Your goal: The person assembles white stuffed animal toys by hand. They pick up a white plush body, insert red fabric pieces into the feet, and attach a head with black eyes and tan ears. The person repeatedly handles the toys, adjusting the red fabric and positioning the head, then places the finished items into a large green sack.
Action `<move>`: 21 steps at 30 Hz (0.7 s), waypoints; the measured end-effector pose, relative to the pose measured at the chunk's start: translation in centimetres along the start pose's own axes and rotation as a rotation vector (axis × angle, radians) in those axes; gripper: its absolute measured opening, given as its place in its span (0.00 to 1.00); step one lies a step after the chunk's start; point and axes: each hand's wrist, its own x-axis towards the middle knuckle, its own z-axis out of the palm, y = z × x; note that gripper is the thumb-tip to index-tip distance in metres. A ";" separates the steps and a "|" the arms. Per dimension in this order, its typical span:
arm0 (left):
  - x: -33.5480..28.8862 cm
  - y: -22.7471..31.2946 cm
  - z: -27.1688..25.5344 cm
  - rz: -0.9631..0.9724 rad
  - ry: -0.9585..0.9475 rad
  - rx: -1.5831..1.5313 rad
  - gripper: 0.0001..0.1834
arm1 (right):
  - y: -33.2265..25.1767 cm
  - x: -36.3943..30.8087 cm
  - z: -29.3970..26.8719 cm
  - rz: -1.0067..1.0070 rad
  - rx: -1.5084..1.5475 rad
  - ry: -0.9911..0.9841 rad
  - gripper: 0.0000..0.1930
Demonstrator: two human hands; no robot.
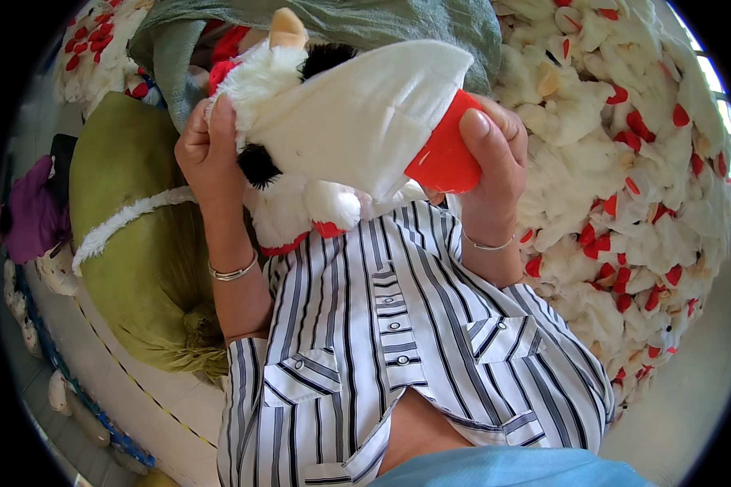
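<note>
Between my hands, in front of my chest, is a white plush toy [333, 122] with smooth white cloth, black furry tufts and a tan nub on top. My left hand [211, 150] pinches its fluffy white edge, thumb up. My right hand [495, 150] grips the red cloth end [445, 150], the thumb pressed on its face and the other fingers behind. Below the smooth cloth, fluffy white parts with red patches [329, 215] hang against my striped shirt. A thin fluffy white strip [130, 219] runs leftward from near my left wrist.
A big heap of white plush pieces with red patches [625, 187] rises on the right. An olive-green stuffed sack [130, 260] stands at the left. Grey-green cloth [430, 20] lies behind the toy. Farther left are a purple cloth [36, 211] and another plush pile [97, 40].
</note>
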 end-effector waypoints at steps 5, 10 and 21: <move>-3.8 2.3 2.2 0.015 -0.598 0.279 0.36 | -0.9 1.4 0.8 -0.027 0.132 0.053 0.17; -6.1 -4.1 -0.3 -0.143 -0.591 -0.160 0.32 | 0.7 3.0 -2.0 -0.093 0.021 -0.091 0.17; 5.3 -4.2 -0.6 0.103 -0.107 0.390 0.29 | 9.5 1.2 0.0 0.270 -0.260 -0.886 0.21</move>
